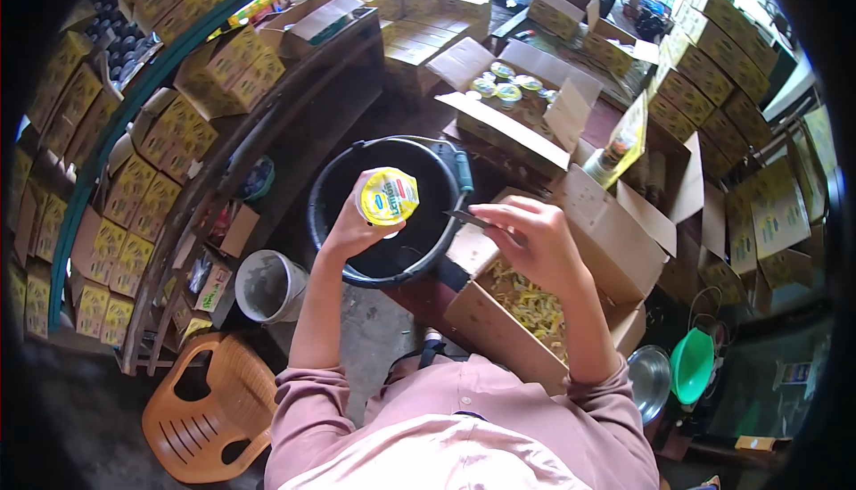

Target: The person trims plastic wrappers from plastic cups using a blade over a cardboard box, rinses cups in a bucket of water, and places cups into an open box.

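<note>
My left hand [349,230] is wrapped round a sealed cup [387,196] with a printed yellow foil lid facing up. The cup is above a large black bucket [326,180], whose inside looks dark. In my right hand [535,236] a small dark knife [465,218] is pinched between thumb and fingers. Its blade points left over the bucket's right rim, apart from the cup. Below my right wrist stands an open cardboard box [499,331] holding many small yellow pieces [526,307], too small to make out clearly.
An open carton [513,124] with several lidded cups stands beyond the bucket. To the left are a grey pail [267,287], an orange plastic chair [209,410] and shelves of yellow cartons [169,138]. A green basin [692,365] and a metal bowl [649,383] are at right.
</note>
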`<action>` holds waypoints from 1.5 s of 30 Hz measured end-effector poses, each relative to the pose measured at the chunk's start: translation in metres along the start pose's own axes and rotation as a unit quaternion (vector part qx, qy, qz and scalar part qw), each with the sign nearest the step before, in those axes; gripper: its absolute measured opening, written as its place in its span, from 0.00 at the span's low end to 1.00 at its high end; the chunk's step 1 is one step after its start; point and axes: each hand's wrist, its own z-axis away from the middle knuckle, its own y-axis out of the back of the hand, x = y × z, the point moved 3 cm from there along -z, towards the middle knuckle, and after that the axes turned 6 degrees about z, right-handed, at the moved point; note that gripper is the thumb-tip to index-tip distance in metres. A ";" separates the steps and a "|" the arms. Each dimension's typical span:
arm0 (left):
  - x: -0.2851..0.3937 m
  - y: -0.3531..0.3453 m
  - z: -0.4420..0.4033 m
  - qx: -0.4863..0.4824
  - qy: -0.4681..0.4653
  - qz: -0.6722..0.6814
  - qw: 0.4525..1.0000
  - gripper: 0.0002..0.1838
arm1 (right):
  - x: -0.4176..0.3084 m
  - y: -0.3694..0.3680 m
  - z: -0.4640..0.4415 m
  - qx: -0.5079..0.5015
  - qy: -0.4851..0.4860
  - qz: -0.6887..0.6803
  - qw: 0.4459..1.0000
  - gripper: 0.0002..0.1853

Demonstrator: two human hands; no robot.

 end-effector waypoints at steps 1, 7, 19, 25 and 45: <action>-0.004 0.006 0.001 -0.023 -0.003 -0.009 1.000 0.33 | -0.002 -0.014 -0.016 -0.016 0.037 0.008 0.999 0.15; -0.042 0.025 0.010 -0.099 0.042 0.062 0.992 0.36 | 0.005 -0.097 -0.064 -0.080 0.111 0.073 0.988 0.12; -0.054 0.025 0.008 -0.127 0.072 0.115 0.983 0.35 | 0.014 -0.123 -0.067 -0.141 0.083 0.110 0.980 0.15; -0.062 0.020 0.008 -0.140 0.086 0.092 0.982 0.35 | 0.021 -0.131 -0.063 -0.168 0.106 0.160 0.967 0.12; -0.058 0.017 0.006 -0.140 0.075 0.027 0.987 0.28 | 0.038 -0.129 -0.047 -0.202 0.100 0.176 0.958 0.12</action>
